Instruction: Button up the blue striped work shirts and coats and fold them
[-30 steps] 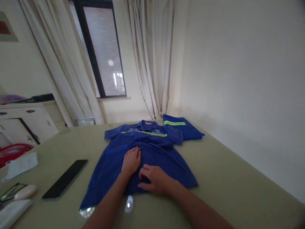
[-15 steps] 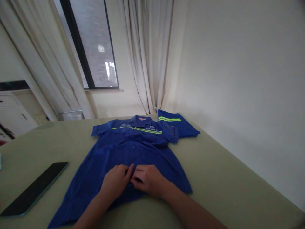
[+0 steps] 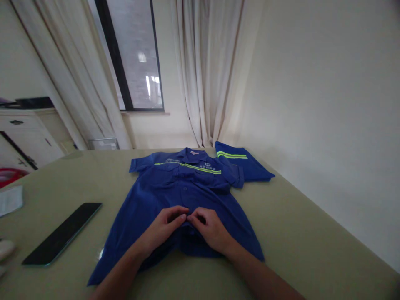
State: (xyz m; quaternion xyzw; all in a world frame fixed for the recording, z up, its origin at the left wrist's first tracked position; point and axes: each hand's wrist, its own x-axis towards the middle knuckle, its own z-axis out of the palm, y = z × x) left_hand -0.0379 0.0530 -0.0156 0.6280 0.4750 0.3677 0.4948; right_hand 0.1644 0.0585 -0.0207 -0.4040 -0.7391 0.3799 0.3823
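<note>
A blue short-sleeved work shirt (image 3: pixel 150 196) lies front side up on the table, its collar at the far end and a yellow-green stripe across the chest. My left hand (image 3: pixel 167 223) pinches the front edge of the shirt near its lower middle. Right beside it, my right hand (image 3: pixel 209 229) also pinches the cloth, the fingertips of both hands nearly meeting. Between them the hem is lifted a little off the table. Any button at the fingertips is hidden.
Folded blue clothing (image 3: pixel 253 166) with a yellow-green stripe lies behind the right sleeve. A black tablet-like slab (image 3: pixel 62 235) rests on the green table (image 3: pixel 300 250), left of the shirt. White paper (image 3: pixel 11 200) sits at the far left. A wall (image 3: pixel 328 125) borders the right side.
Both hands have drawn their fingertips together on the shirt front, and the lower edge between them has risen. The camera view has shifted left, showing more of the table's left side.
</note>
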